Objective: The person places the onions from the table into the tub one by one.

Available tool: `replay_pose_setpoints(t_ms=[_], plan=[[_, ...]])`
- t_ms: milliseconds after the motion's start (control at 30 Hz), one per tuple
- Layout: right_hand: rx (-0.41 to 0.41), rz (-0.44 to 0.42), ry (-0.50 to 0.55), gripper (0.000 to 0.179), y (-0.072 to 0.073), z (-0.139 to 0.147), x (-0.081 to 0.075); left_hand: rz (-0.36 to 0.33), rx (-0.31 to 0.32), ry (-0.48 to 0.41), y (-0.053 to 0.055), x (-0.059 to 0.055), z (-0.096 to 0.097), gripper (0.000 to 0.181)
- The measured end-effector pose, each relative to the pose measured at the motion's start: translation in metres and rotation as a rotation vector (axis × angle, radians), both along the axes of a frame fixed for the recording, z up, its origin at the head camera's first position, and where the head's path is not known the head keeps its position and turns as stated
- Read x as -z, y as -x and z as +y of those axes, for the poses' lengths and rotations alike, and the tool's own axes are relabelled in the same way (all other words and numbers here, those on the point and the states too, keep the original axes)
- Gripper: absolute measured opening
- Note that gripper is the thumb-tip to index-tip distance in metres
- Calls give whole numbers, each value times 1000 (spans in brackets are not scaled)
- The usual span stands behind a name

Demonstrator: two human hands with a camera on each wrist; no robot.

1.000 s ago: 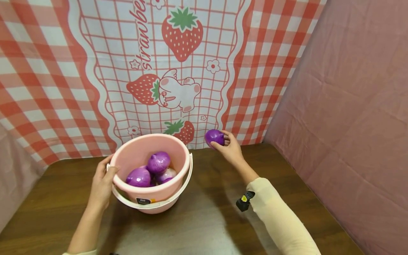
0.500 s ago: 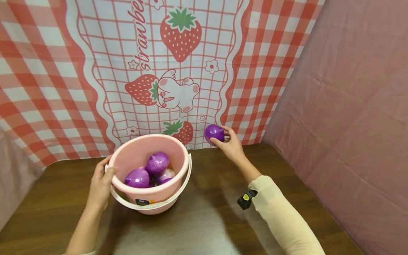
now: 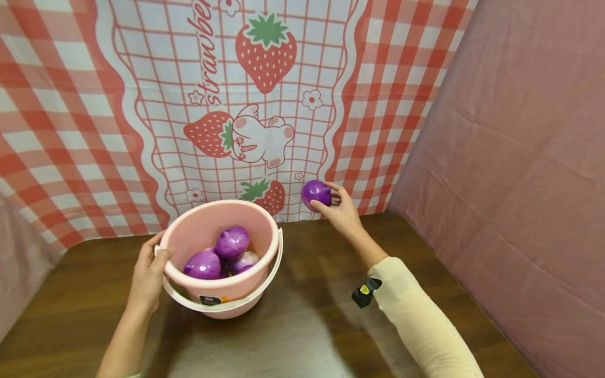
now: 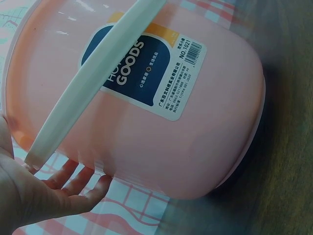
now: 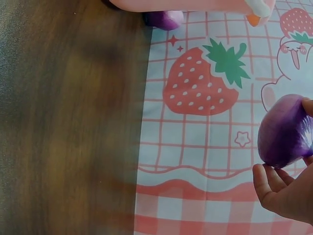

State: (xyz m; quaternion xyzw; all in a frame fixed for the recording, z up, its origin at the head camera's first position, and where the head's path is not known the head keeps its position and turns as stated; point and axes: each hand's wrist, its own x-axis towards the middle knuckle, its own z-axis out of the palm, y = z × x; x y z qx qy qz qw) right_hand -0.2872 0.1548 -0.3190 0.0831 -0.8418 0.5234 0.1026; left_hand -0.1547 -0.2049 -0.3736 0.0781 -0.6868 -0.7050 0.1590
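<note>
With its thumb over the rim, my left hand [image 3: 148,273] grips the left side of a pink bucket [image 3: 222,207]; the fingers lie along its outer wall in the left wrist view. Several glossy purple onions [image 3: 203,264] sit inside the bucket, some partly hidden under others. The white handle [image 4: 93,78] hangs down across the front of the bucket, over its label [image 4: 171,83]. To the right of the bucket, my right hand [image 3: 346,212] holds a purple onion [image 3: 315,194] between thumb and fingers, raised above the table's back edge.
A wooden table [image 3: 302,336] carries the bucket. Behind it hangs a red and white strawberry cloth [image 3: 264,131], and a pink cloth [image 3: 510,157] on the right. Another purple thing [image 5: 165,19] shows past the bucket in the right wrist view.
My right hand has risen slightly with the onion. The left hand keeps its grip on the bucket; the whole head view has shifted a little.
</note>
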Motion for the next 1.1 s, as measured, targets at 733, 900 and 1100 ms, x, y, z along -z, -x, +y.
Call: replay_pose_setpoints(t_ms=[733, 900, 1100], plan=[[-25, 33, -7, 67, -4, -8, -16, -12, 5, 8, 0, 0, -1, 46], [-44, 40, 1, 69, -7, -12, -19, 3, 3, 7, 0, 0, -1, 45], [-55, 59, -7, 68, -8, -14, -20, 12, 9, -2, 0, 1, -1, 43]])
